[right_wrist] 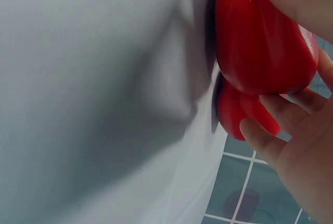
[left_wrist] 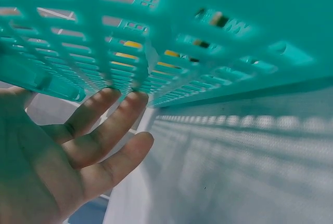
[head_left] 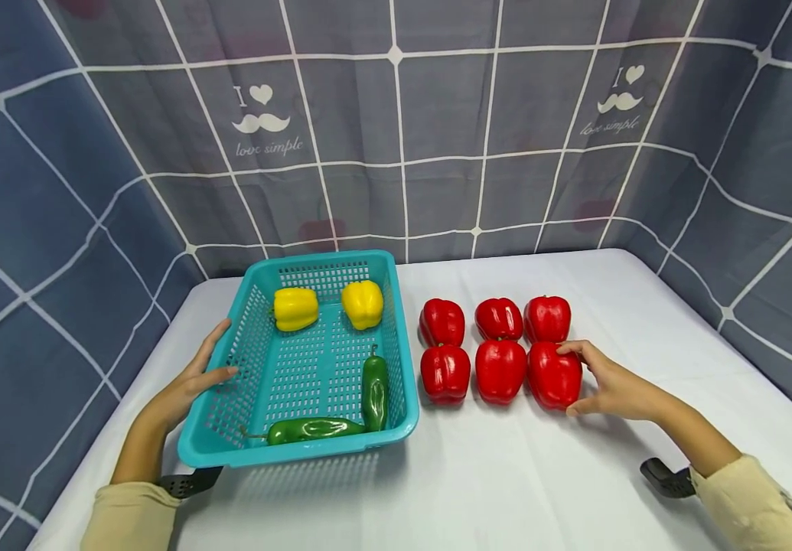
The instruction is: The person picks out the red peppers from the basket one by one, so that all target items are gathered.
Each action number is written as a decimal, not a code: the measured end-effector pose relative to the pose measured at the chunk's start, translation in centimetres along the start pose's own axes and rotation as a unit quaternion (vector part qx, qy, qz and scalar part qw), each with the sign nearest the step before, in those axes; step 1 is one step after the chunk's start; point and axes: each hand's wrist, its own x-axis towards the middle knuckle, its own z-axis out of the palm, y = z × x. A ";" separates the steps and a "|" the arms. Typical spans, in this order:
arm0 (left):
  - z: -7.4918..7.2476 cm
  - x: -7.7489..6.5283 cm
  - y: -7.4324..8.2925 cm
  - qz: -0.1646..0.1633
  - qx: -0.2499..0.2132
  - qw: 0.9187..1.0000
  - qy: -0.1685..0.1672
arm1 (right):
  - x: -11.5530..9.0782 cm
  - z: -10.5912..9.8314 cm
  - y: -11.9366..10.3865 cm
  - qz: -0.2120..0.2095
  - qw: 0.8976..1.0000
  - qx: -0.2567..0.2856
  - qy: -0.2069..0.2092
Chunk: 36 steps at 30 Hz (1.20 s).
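Note:
My left hand [head_left: 185, 386] holds the left side of a turquoise plastic basket [head_left: 406, 375], thumb over the rim and fingers outside; the left wrist view shows fingertips at its slotted wall [left_wrist: 171, 86]. In the basket lie two yellow bell peppers [head_left: 363, 304] towards the back and two long green chili peppers [head_left: 375, 392] in the front right corner. My right hand [head_left: 619, 389] grips the front right red bell pepper [head_left: 552, 376], thumb on its near side and fingers at its far side. In the right wrist view, another red pepper [right_wrist: 234, 109] shows behind the held one [right_wrist: 260, 42].
Several other red bell peppers [head_left: 500, 371] stand in two rows right of the basket. Everything rests on a white-covered table [head_left: 478, 482]. Grey checked curtain cloth [head_left: 437, 107] encloses the back and both sides.

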 end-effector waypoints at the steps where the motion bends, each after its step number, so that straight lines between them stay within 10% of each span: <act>1: 0.0 0.0 0.0 -0.001 0.000 1.000 0.000 | 0.0 0.0 0.0 -0.004 1.000 -0.002 0.003; 29: -0.2 -0.2 0.3 -0.008 0.030 1.000 0.003 | -0.6 -0.8 0.4 -0.059 0.998 0.007 0.010; 36: -0.5 -0.1 0.9 -0.017 0.105 0.994 -0.005 | -0.7 -2.6 1.1 0.029 0.999 -0.012 0.016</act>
